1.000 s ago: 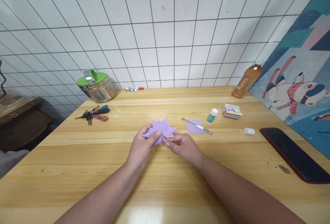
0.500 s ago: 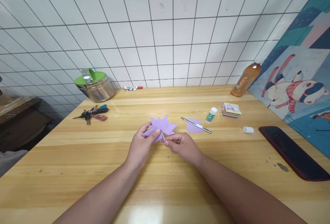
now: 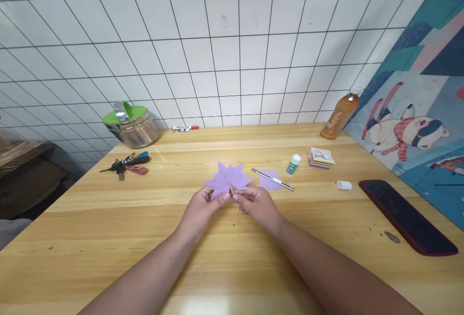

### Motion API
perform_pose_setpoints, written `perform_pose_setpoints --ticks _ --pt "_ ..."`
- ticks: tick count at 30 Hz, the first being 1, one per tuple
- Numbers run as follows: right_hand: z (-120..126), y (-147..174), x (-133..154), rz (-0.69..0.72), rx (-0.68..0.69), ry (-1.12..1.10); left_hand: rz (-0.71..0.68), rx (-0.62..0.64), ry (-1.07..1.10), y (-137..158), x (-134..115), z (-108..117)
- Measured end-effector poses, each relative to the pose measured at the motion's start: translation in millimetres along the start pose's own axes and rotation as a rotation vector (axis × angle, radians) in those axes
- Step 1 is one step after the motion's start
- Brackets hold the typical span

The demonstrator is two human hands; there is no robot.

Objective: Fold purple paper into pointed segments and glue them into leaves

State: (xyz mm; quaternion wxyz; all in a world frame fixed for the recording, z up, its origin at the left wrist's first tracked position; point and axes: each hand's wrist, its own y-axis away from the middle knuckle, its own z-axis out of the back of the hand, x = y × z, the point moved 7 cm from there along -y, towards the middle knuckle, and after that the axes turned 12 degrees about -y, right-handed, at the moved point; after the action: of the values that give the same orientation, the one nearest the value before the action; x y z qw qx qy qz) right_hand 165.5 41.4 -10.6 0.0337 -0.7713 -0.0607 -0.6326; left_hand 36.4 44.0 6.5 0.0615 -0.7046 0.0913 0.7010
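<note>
A purple folded-paper leaf (image 3: 229,176) with several pointed lobes is held up over the table between both hands. My left hand (image 3: 203,207) pinches its lower left side, thumb on top. My right hand (image 3: 258,205) grips the lower right, thumb and fingers closed near the narrow paper stem (image 3: 232,190). Just right of the leaf, a silver utility knife (image 3: 272,178) lies across a flat purple paper sheet (image 3: 267,184). Beyond that stands an uncapped glue stick (image 3: 293,165), green and white.
On the wooden table (image 3: 174,257), right, are a stack of coloured paper (image 3: 321,158), a white cap (image 3: 343,185), a dark phone (image 3: 406,216) and an orange drink bottle (image 3: 340,116). Left are keys (image 3: 126,164), a green-lidded steel pot (image 3: 134,125) and markers (image 3: 185,128) by the tiled wall.
The leaf has turned and spread flatter, its lobes fanned more evenly. My left thumb has shifted down from its middle to the lower edge, closer to the right hand. The view has shifted slightly.
</note>
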Motion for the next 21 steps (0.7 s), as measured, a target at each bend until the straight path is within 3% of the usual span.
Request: perform_pose_setpoints --ticks 5,12,21 --pt "-1.2 -0.6 0.2 0.018 0.019 -0.004 -0.047 -0.026 -0.077 0.0 -2.6 4.7" --pt "-3.5 0.1 -1.6 0.023 0.049 0.021 -0.005 -0.080 -0.135 -1.3 0.2 10.2" --pt "-2.8 0.1 -4.4 -0.027 0.027 -0.001 -0.071 -0.022 0.039 1.0 -2.2 7.4"
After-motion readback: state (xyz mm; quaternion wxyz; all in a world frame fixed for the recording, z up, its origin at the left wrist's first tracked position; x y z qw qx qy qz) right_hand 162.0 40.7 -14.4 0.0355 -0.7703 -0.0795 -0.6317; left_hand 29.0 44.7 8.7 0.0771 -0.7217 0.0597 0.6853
